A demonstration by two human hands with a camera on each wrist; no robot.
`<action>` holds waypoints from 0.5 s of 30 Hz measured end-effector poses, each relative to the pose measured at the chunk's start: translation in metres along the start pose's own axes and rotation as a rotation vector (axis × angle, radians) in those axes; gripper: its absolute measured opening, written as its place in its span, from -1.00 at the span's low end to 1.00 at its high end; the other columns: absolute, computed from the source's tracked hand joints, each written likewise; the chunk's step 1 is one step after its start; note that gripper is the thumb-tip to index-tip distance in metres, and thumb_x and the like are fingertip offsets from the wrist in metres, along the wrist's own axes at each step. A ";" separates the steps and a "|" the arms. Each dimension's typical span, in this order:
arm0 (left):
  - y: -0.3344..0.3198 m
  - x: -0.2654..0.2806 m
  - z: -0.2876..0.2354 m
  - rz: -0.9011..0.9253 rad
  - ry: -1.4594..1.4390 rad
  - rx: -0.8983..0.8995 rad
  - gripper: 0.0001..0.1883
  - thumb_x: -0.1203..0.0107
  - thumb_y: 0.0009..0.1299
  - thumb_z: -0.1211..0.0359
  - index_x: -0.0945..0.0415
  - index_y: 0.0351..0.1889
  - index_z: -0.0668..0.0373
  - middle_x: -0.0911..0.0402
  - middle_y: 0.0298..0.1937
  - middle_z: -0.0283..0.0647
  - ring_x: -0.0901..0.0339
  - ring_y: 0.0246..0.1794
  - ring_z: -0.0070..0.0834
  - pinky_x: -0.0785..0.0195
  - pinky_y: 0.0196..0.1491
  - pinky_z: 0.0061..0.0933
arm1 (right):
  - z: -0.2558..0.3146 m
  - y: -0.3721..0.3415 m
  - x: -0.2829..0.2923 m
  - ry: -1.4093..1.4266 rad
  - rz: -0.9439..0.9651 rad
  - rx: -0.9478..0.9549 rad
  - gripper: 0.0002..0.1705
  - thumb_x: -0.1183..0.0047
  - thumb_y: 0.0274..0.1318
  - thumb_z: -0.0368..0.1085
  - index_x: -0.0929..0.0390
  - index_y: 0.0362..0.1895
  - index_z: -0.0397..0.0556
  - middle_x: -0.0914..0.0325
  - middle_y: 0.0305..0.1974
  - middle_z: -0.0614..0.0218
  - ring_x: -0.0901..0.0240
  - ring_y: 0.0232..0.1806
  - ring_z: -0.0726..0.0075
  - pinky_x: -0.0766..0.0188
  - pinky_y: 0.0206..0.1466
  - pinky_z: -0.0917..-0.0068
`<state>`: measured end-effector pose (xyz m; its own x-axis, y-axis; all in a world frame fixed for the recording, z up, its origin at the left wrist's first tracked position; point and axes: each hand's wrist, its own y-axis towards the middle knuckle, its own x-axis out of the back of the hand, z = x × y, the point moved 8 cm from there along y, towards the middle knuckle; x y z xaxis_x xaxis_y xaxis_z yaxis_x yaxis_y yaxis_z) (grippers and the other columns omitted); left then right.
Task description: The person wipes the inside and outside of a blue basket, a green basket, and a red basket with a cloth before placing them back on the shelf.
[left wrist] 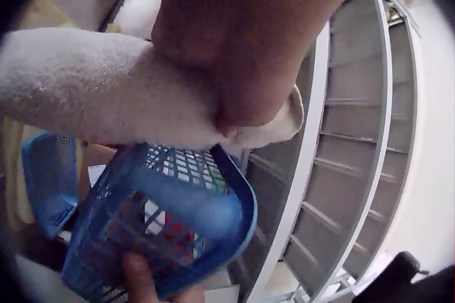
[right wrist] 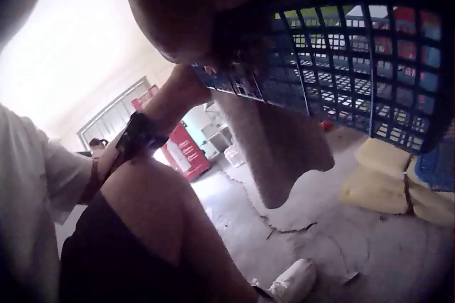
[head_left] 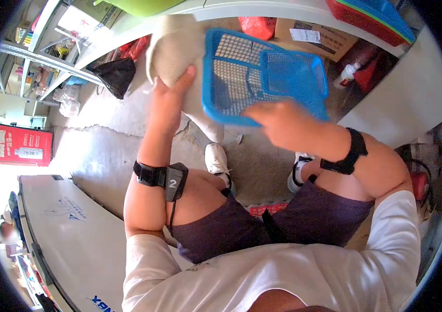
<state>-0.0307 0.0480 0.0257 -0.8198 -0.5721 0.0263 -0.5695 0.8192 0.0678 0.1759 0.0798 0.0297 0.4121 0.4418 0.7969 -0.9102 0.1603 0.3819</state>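
Note:
A long cream cloth (head_left: 177,52) hangs from the left hand (head_left: 171,99), whose fingers and thumb grip it near its middle. In the left wrist view that cloth (left wrist: 106,93) stretches across above a blue mesh basket (left wrist: 185,210). The right hand (head_left: 288,125) pinches the near rim of this basket (head_left: 208,78) and holds it tilted, just right of the cloth. Seen from the right wrist, the basket (right wrist: 341,54) hides part of the right hand (right wrist: 206,12). What lies inside the cloth cannot be seen.
Beyond the held basket is a smaller blue basket (head_left: 320,75). A cardboard box (head_left: 314,39), a red bag (head_left: 257,27) and a white bottle (head_left: 347,74) stand under the table edge (head_left: 200,15). Metal shelving (head_left: 49,60) and a black bag (head_left: 117,75) are at left.

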 end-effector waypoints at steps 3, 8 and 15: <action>-0.011 -0.015 -0.006 0.056 0.143 0.015 -0.36 -0.25 0.26 0.17 -0.28 0.15 0.38 -0.52 0.02 -0.13 -0.48 -0.02 -0.41 -0.31 0.07 -0.43 | -0.032 0.002 0.012 -0.009 -0.060 -0.113 -0.65 0.02 -0.07 -0.41 -0.45 -0.09 -0.14 -0.54 -0.37 -0.04 -0.51 -0.33 -0.18 -0.46 -0.29 0.02; -0.027 -0.035 -0.014 0.191 0.173 0.096 -0.42 -0.26 0.25 0.18 -0.36 0.12 0.32 -0.55 -0.02 -0.20 -0.47 -0.02 -0.48 -0.31 0.07 -0.45 | -0.063 -0.004 0.021 -0.046 -0.086 -0.212 -0.72 -0.02 0.02 -0.34 -0.45 -0.12 -0.10 -0.52 -0.39 -0.09 -0.48 -0.33 -0.23 -0.40 -0.28 0.00; -0.019 -0.019 -0.021 -0.033 0.391 -0.056 -0.42 -0.28 0.21 0.19 -0.38 0.08 0.36 -0.57 -0.04 -0.11 -0.53 -0.08 -0.41 -0.40 -0.04 -0.39 | -0.032 -0.004 0.015 0.071 0.012 -0.143 -0.76 -0.04 0.03 -0.30 -0.44 -0.18 -0.07 -0.52 -0.40 -0.03 -0.49 -0.36 -0.19 -0.41 -0.33 0.00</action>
<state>-0.0031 0.0428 0.0443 -0.7096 -0.5796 0.4005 -0.5824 0.8025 0.1295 0.1845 0.1146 0.0252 0.4021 0.5050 0.7637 -0.9136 0.2767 0.2980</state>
